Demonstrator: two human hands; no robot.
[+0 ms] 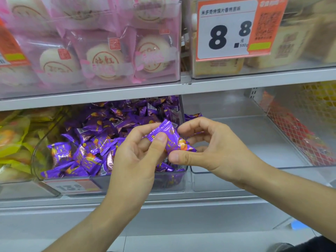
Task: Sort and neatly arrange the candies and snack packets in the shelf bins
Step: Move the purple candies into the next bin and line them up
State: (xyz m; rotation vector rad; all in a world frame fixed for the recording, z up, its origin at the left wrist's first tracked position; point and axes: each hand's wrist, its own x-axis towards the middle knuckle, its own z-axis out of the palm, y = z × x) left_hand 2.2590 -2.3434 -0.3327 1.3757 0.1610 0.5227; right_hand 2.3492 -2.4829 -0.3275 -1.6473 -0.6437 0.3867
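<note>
The person holds 1 purple candy packet (168, 137) between both hands, just above the near right corner of the clear bin of purple candies (116, 184) on the lower shelf; the left hand (138, 155) pinches its far left part, thumb on top and curled fingers beneath, while the right hand (209, 144) pinches its near right end with the thumb, the other fingers arched loosely over it and only partly closed. The packet's long axis runs on a diagonal, from far left down to near right; its printed face is turned up toward the camera, its crimped far end points up and left toward the heap, and its orange-marked end points right, toward the neighbouring clear bin (254, 171), which shows nothing inside from here. The likely slip is a drop on the wrong side; the packet hangs right over the wall between the 2 bins, so a loose release could send it into the right bin or off the near edge of the shelf (218, 199). The glossy wrapper looks slippery, and a light pinch at 2 ends may let it twist free; a hard pinch could crush what is inside. The heap also sits high near the front, so a careless toss might roll other packets over the low near wall.
</note>
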